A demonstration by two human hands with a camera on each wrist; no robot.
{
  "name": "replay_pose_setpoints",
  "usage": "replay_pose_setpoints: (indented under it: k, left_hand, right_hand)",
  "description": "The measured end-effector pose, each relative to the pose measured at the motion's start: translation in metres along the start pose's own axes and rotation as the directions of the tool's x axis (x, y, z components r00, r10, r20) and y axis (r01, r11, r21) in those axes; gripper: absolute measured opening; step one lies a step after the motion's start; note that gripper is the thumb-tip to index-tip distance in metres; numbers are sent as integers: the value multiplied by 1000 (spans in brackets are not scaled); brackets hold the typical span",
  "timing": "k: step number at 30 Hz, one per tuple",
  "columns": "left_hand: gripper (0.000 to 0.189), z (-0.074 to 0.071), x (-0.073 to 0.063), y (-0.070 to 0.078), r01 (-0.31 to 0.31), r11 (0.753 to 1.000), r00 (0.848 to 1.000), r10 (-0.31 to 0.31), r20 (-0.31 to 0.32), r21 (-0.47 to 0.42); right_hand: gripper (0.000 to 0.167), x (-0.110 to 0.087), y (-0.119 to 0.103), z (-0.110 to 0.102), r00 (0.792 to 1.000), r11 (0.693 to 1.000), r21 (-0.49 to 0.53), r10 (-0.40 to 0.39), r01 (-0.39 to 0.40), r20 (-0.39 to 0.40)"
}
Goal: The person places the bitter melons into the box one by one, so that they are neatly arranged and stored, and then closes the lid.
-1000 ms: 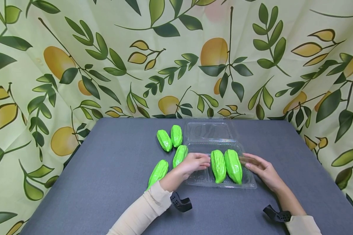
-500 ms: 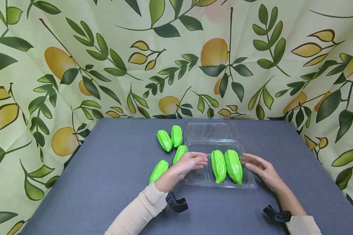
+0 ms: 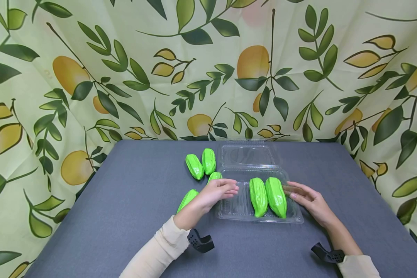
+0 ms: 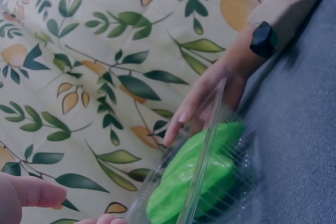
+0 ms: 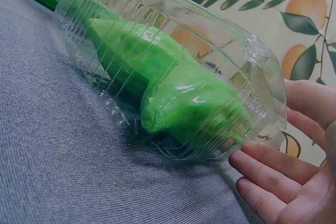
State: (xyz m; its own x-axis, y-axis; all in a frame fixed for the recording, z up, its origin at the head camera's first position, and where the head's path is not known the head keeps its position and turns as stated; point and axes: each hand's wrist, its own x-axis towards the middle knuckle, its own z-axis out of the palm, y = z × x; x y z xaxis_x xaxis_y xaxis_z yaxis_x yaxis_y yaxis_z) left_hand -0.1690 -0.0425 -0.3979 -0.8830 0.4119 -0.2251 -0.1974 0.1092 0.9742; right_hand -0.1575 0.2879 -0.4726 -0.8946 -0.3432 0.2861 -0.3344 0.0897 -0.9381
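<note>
Two bright green, ridged bitter gourds (image 3: 258, 197) lie side by side in a clear plastic clamshell container (image 3: 260, 220), its lid laid back behind it. My left hand (image 3: 215, 193) hovers over the container's left edge, fingers extended and holding nothing. It partly covers a bitter gourd (image 3: 214, 176) outside the container and the near end of another bitter gourd (image 3: 187, 200). At the container's right wall my right hand (image 3: 311, 204) rests with straight fingers; in the right wrist view its fingertips (image 5: 244, 156) touch the clear plastic from outside.
Two more bitter gourds (image 3: 194, 166) lie together left of the open lid (image 3: 248, 155). All stands on a grey cloth-covered table (image 3: 125, 216). A leaf-and-fruit patterned curtain (image 3: 208, 77) hangs behind the far edge and along both sides.
My left hand has drawn away to the left from the gourds in the container, over the gourd outside it. My right hand has stayed at the container's right wall.
</note>
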Motion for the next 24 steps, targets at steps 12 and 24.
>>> replay_pose_setpoints:
  k: [12,24]
  left_hand:
    - [38,-11,-9,1,8,1000,999,-8,-36,6]
    - [38,-24,-21,0,-35,998,997,39,-62,57]
  right_hand:
    - [41,-1,1,0,1000,1000,-16,11,-11,-3]
    - [41,0,2,-1,1000,1000,-21,19,-19,-8]
